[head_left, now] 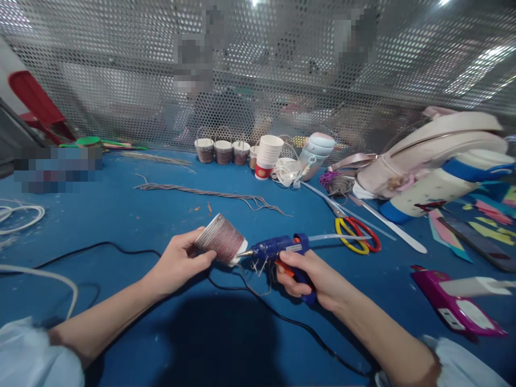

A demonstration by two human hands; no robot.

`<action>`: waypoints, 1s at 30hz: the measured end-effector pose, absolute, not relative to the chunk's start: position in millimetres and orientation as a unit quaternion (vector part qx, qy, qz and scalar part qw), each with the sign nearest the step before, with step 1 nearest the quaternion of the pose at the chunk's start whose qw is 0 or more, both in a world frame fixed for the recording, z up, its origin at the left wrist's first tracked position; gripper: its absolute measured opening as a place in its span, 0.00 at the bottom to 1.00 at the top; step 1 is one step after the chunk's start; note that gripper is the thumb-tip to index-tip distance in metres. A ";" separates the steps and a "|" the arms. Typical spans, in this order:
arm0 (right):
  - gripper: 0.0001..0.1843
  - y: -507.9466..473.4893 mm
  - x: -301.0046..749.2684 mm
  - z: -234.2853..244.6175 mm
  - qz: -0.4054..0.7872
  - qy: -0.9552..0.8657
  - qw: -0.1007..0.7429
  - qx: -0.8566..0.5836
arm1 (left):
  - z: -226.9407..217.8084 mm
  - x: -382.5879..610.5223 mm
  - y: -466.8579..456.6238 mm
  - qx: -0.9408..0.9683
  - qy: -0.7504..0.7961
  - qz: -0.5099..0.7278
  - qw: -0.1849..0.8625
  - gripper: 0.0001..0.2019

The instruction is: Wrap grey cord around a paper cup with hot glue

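My left hand (179,262) grips a paper cup wrapped in brownish cord (221,238), held on its side with its white base toward the right. My right hand (312,277) is closed round the handle of a blue glue gun (282,248), a finger on its orange trigger. The gun's metal nozzle touches the cup near its base. A clear glue stick juts from the gun's back. Its black cable (290,321) trails over the blue table (121,215) toward me.
Scissors with yellow and red handles (357,234) lie right of the gun. Three wrapped cups (222,151), a stack of white paper cups (266,156) and a bottle stand at the back. Loose cords (209,193) lie mid-table. A pink bag (435,153) and a purple glue gun (455,306) lie right.
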State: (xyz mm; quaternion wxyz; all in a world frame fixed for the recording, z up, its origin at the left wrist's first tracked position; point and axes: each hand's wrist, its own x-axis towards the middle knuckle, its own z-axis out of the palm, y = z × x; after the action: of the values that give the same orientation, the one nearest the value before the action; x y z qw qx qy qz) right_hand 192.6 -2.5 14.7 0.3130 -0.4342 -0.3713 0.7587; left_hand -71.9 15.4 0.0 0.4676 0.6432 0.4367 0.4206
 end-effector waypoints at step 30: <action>0.09 -4.0 194.3 16.8 0.740 -0.419 0.306 -0.429 | 0.2 -68.6 16.8 0.589 0.470 0.424 0.502 0.11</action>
State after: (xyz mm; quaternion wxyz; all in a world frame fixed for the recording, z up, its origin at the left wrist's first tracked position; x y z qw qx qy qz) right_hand 194.3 -4.0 16.8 0.3061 -0.4286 -0.4190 0.7396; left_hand -68.6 16.8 0.2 0.5018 0.5892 0.4704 0.4240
